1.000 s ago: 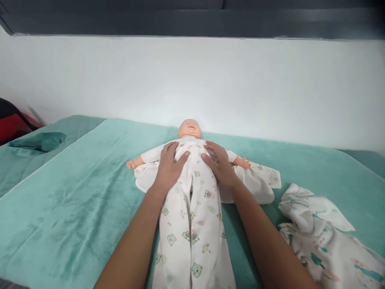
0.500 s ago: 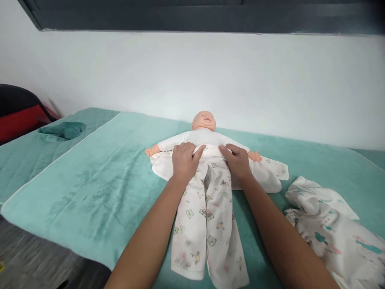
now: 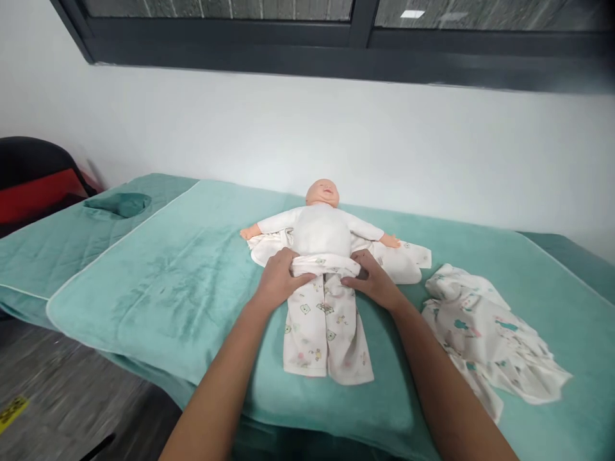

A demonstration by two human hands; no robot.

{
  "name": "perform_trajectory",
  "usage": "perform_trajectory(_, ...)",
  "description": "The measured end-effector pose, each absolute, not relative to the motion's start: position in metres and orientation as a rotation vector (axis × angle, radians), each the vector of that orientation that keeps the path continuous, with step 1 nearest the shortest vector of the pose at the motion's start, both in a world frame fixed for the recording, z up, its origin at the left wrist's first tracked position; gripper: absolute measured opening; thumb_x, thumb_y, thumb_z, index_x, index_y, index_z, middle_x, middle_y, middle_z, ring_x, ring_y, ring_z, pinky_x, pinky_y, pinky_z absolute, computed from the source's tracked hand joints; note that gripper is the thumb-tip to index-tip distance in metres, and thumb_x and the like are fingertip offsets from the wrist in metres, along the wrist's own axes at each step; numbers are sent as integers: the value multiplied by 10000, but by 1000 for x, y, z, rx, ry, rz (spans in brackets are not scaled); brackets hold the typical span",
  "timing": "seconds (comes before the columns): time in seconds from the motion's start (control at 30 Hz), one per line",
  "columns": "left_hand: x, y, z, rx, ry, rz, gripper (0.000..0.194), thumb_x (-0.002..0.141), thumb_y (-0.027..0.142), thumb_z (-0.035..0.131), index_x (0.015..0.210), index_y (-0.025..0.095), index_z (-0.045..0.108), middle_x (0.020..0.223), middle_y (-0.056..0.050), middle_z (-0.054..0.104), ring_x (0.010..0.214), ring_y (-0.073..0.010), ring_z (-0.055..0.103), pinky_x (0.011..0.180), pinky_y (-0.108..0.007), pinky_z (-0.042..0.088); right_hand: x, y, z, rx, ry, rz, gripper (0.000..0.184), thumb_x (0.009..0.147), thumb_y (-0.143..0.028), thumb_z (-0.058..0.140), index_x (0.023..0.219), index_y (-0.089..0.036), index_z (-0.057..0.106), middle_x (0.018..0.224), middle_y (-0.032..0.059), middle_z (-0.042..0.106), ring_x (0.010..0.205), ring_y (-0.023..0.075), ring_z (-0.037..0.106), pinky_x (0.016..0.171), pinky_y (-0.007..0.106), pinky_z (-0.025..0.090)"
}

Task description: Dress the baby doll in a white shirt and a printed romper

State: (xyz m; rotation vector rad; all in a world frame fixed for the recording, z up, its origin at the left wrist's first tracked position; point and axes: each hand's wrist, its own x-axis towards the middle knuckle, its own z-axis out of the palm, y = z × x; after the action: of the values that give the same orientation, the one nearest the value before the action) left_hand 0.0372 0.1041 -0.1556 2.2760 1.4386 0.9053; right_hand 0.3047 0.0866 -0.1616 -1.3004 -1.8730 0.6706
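Note:
A baby doll [image 3: 321, 230] in a white body lies on its back, arms spread, head toward the wall. White baby pants [image 3: 307, 333] with small animal prints cover its lower body, the legs pointing toward me. My left hand [image 3: 280, 282] grips the pants' waistband on the left side, thumb in front. On the right side my right hand [image 3: 373, 282] holds the same waistband in a like pinch. Between both hands the waistband is bunched and folded below the doll's belly. A white printed baby top [image 3: 406, 262] lies spread under the doll; its middle is hidden.
Crumpled white cloth with green and pink prints [image 3: 490, 326] lies on the right of the green velvety bed cover [image 3: 158, 275]. A green cloth piece [image 3: 120, 203] rests at the far left, near a black and red chair [image 3: 38, 186]. Behind stands a white wall [image 3: 288, 128].
The waistband has come down from the doll's chest to below its belly, baring the white torso. Both hands moved with it, and the waistband is now bunched. The view has tilted up.

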Motion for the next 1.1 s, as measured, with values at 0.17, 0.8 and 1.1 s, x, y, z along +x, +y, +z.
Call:
perform_trajectory(0.17, 49, 90, -165, 2506, 1578, 930, 105, 901, 298, 545, 854, 210, 577, 826, -54, 635, 835, -237, 590, 817, -363, 400, 284, 71, -167, -1464, -1685, 433, 347, 792, -424, 637, 606, -215, 433, 606, -45, 421, 637, 147, 412, 624, 288, 315)
perform_trajectory(0.8, 18, 36, -165, 2199, 1082, 918, 900, 615, 524, 847, 1340, 233, 401, 1348, -109, 441, 1268, -289, 424, 1075, -445, 375, 284, 13, -169, -1224, -1839, 674, 287, 821, -448, 670, 977, -231, 565, 1025, 45, 576, 993, 227, 523, 900, 374, 430)
perform_trajectory(1.1, 28, 23, -170, 2479, 1202, 895, 392, 845, 576, 623, 788, 197, 541, 908, -45, 595, 897, -218, 538, 839, -373, 423, 270, 2, -182, -1426, -1723, 527, 166, 745, -317, 624, 743, -220, 490, 742, -7, 541, 714, 184, 494, 669, 308, 382)
